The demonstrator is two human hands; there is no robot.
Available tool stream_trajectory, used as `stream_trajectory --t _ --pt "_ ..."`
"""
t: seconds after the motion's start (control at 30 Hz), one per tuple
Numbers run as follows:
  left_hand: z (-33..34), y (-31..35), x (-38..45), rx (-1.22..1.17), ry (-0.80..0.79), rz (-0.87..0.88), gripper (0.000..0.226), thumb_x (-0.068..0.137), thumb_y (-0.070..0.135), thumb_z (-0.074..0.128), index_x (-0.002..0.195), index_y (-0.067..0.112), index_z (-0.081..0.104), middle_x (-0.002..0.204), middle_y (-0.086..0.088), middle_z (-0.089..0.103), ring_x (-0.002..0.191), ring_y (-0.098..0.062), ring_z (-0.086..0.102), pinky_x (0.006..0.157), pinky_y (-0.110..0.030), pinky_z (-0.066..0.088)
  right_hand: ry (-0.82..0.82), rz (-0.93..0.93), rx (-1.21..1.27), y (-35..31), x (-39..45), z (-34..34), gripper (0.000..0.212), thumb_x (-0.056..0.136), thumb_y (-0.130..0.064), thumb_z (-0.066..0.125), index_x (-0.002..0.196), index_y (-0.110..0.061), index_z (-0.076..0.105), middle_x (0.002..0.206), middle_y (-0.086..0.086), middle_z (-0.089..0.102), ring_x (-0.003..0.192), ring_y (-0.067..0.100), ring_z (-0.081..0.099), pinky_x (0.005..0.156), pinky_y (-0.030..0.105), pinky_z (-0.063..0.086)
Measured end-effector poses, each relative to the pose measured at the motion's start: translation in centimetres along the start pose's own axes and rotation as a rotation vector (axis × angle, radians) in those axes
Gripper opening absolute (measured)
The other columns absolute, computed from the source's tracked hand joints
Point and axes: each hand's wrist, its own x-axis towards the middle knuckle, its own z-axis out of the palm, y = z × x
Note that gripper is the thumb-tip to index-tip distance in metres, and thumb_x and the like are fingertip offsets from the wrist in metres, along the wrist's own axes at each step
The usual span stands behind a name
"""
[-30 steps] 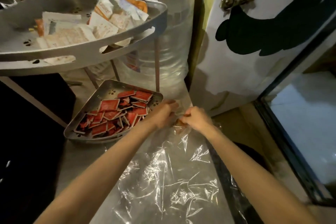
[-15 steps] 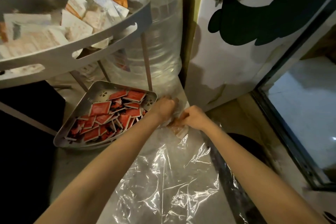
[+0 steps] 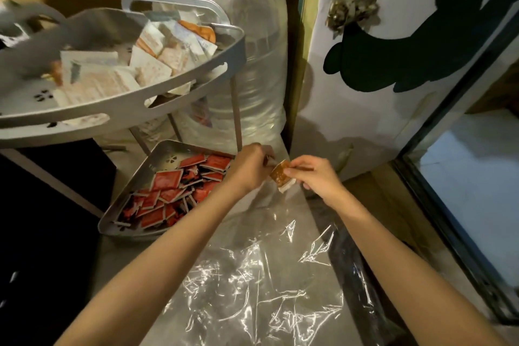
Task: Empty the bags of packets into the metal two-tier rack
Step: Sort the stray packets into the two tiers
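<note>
Dim, cramped corner: a grey worktop (image 3: 118, 255) carries the metal two-tier rack (image 3: 179, 93), with a big clear water bottle (image 3: 252, 64) behind it at twelve o'clock. My right hand (image 3: 314, 177) pinches an amber packet (image 3: 280, 175) between thumb and fingers, just clear of the clear bag (image 3: 252, 275) that lies flat toward six o'clock. My left hand (image 3: 250, 168), at nine o'clock from the packet, has its fingers curled at the bag's mouth; what they clamp I cannot tell. Red packets (image 3: 179, 191) fill the lower tier, pale ones (image 3: 151, 64) the upper. I judge the best move is to keep the mouth pinned, carry the amber packet across and drop it over a tier, not on the rim. No print is legible; lettering on the pale packets is too blurred.
</note>
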Motion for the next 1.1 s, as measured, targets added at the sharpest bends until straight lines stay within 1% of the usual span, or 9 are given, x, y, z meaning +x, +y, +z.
stream_trajectory --t 0.1,0.2,0.37,0.57,0.67,0.73,0.83,0.97,1.1 --pt "-3.4 1.6 -0.9 -0.068 0.069 0.038 0.010 0.077 0.015 0.066 0.083 0.007 0.067 0.075 -0.005 0.061 0.072 -0.020 0.056 0.059 -0.020 0.032 -0.044 -0.038 0.071 -2.2 -0.8 -0.2 0.009 0.077 -0.006 0.070 0.084 -0.009 0.065 0.067 0.003 0.060 0.054 0.007 0.048 0.043 0.014 0.034" --pt "-7.1 3.4 -2.1 -0.136 0.114 0.045 0.012 0.077 0.016 0.069 0.087 0.009 0.067 0.077 0.000 0.062 0.072 -0.010 0.055 0.057 -0.010 0.036 -0.071 -0.106 0.157 -5.2 -1.9 0.1 0.011 0.078 -0.003 0.068 0.088 -0.002 0.065 0.060 -0.001 0.060 0.052 0.009 0.044 0.044 0.018 0.030" --pt "-12.6 6.1 -4.9 -0.146 0.276 0.083 0.016 0.077 0.021 0.070 0.088 0.010 0.067 0.079 0.000 0.067 0.071 -0.012 0.060 0.062 -0.018 0.042 -0.092 -0.242 0.211 -10.9 -4.1 0.7 0.006 0.080 -0.004 0.066 0.078 -0.010 0.065 0.054 -0.007 0.063 0.044 0.003 0.044 0.042 0.018 0.027" --pt "-19.0 9.4 -8.8 -0.079 0.445 0.186 0.020 0.078 0.024 0.069 0.097 0.021 0.064 0.084 0.012 0.063 0.079 0.001 0.059 0.070 -0.009 0.046 -0.246 -0.429 0.360 -17.6 -6.5 1.9 0.012 0.068 -0.019 0.066 0.077 -0.012 0.062 0.056 -0.003 0.058 0.040 0.003 0.040 0.037 0.015 0.026" --pt "-22.2 9.5 -9.6 -0.064 0.591 0.158 0.022 0.078 0.022 0.069 0.099 0.022 0.063 0.077 0.018 0.059 0.070 0.003 0.058 0.061 -0.007 0.045 -0.289 -0.482 0.426 -21.1 -6.9 3.4 0.004 0.077 -0.008 0.063 0.078 -0.012 0.060 0.062 0.000 0.058 0.041 0.003 0.041 0.037 0.016 0.026" --pt "-24.1 8.7 -9.7 -0.043 0.687 0.106 0.022 0.078 0.022 0.069 0.099 0.021 0.064 0.075 0.015 0.060 0.064 0.000 0.055 0.057 -0.008 0.042 -0.281 -0.495 0.430 -23.2 -6.8 4.6 0.010 0.084 -0.004 0.059 0.077 -0.011 0.059 0.059 -0.001 0.057 0.041 0.003 0.039 0.036 0.016 0.025" --pt "-26.4 6.8 -9.6 -0.040 0.786 -0.015 0.020 0.078 0.023 0.070 0.097 0.020 0.066 0.082 0.001 0.067 0.071 -0.015 0.062 0.062 -0.027 0.050 -0.189 -0.503 0.307 -25.5 -6.0 6.5 0.008 0.083 -0.007 0.064 0.078 -0.011 0.059 0.057 0.002 0.053 0.040 0.005 0.038 0.034 0.017 0.025" --pt "-27.9 3.8 -9.6 -0.035 0.800 -0.155 0.025 0.077 0.022 0.071 0.099 0.012 0.068 0.090 0.001 0.066 0.084 -0.015 0.063 0.074 -0.030 0.053 -0.048 -0.501 -0.036 -27.2 -4.1 9.0 0.014 0.076 -0.014 0.074 0.071 -0.018 0.062 0.061 0.003 0.057 0.045 0.010 0.042 0.040 0.020 0.032" --pt "-27.9 1.6 -9.4 0.046 0.634 -0.330 0.025 0.079 0.022 0.068 0.099 0.008 0.067 0.093 -0.002 0.064 0.083 -0.012 0.056 0.067 -0.022 0.042 -0.002 -0.554 -0.322 -27.3 -2.2 11.3 0.023 0.062 -0.034 0.080 0.073 -0.023 0.063 0.081 0.000 0.066 0.078 0.019 0.061 0.073 0.035 0.051"
